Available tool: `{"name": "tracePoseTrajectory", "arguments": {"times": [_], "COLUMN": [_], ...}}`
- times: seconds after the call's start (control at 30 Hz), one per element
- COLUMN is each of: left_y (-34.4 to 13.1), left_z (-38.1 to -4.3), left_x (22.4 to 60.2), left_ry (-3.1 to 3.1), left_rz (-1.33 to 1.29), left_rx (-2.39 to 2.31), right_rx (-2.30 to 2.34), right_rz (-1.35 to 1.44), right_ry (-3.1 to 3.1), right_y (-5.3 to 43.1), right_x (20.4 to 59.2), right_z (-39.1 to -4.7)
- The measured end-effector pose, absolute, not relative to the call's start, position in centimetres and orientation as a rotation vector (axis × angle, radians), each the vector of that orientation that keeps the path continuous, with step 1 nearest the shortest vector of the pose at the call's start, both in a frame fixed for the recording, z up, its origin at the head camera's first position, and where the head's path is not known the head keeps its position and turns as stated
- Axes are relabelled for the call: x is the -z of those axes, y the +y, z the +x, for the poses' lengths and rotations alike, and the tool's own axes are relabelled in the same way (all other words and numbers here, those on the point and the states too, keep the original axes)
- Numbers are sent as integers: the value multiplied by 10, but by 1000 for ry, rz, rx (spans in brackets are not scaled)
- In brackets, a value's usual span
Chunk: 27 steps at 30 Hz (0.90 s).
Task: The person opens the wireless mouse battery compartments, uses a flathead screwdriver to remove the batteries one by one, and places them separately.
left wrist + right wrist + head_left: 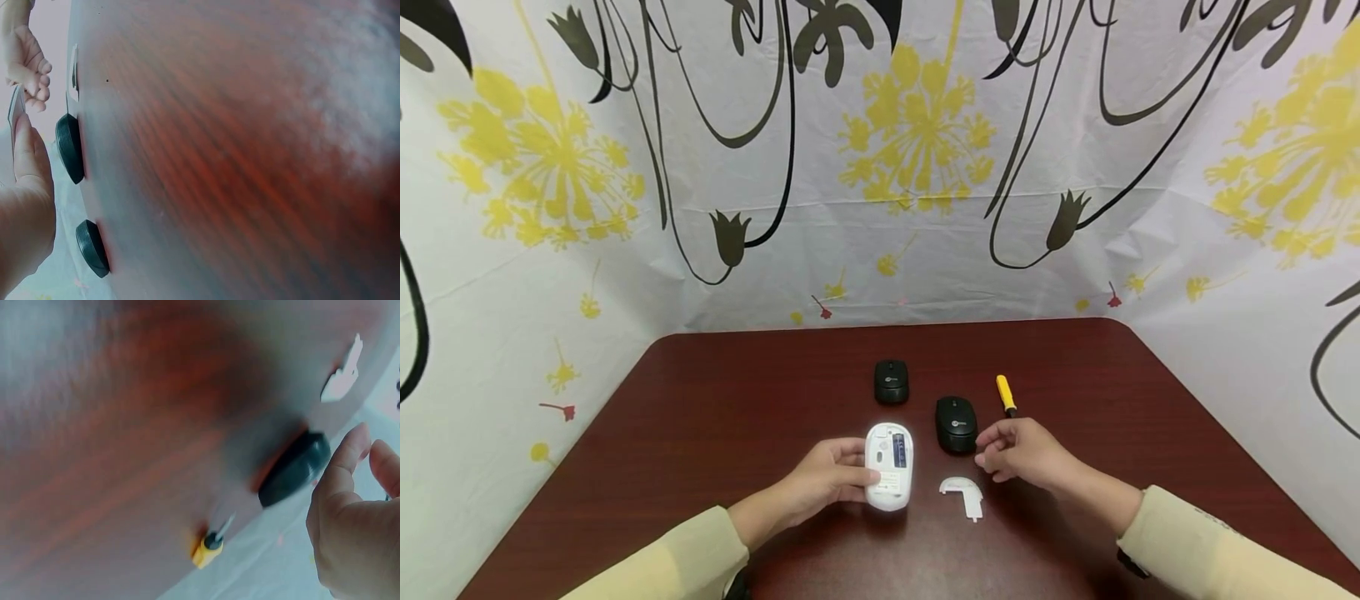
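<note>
A white computer mouse (889,468) is gripped in my left hand (826,485), its underside facing up. Its battery compartment lies uncovered, with a blue battery (899,450) showing inside. The white battery cover (966,495) lies on the table to the right of that mouse. My right hand (1024,453) hovers over the table with loosely bent fingers and nothing visible between them. Its fingertips are close to the right side of the larger black mouse (957,425). In the right wrist view, thumb and finger (342,464) stand apart beside that black mouse (296,467).
Farther back stands a smaller black mouse (891,382). A yellow-handled screwdriver (1006,393) lies beyond my right hand, its shaft partly hidden in the head view. The dark red table (737,392) meets a patterned cloth (820,183) behind and at both sides.
</note>
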<state>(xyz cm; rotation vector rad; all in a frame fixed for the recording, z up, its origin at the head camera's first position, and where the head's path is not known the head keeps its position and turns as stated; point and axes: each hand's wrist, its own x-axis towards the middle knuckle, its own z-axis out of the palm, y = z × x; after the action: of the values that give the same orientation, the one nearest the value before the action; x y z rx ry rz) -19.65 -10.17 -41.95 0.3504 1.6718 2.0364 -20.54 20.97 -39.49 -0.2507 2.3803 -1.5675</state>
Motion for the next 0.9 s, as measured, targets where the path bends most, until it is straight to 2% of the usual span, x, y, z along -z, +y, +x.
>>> {"name": "tracePoseTrajectory", "arguments": {"times": [0.47,0.9], "left_y": [-102,-101], "left_z": [-196,-193], "left_x": [420,420], "left_ry": [1677,1682], "left_rz": [344,338], "left_rx": [-2037,-2030], "right_rx": [1612,1619], "right_rz": [-78,71], "right_ry": [2456,2443], "right_y": [246,262], "right_x": [372,382], "right_z": [-258,-304]}}
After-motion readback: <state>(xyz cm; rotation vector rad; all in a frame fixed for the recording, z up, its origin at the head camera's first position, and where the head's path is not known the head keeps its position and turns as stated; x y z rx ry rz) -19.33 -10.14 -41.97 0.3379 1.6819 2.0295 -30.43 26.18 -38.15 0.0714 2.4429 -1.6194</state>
